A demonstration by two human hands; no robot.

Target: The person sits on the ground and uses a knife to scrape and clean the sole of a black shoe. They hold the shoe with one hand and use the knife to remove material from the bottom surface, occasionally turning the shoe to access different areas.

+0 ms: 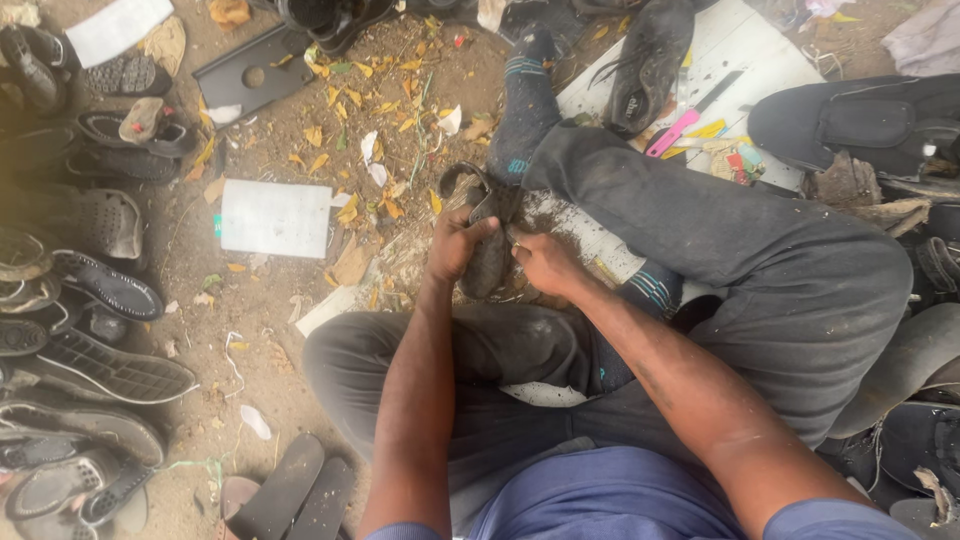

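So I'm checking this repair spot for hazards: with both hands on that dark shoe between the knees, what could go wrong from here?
The left hand and right hand crowd close together on the dark shoe, so a slipping grip could jam fingers together. The pink-handled knife lies loose on the white board beside the outstretched leg; a shifting leg could brush it. Soles and sandals crowd the ground on the left, which could trip someone standing up.

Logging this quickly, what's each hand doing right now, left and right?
Left hand: closed around the dark sandal.
Right hand: closed, gripping the same sandal from the other side.
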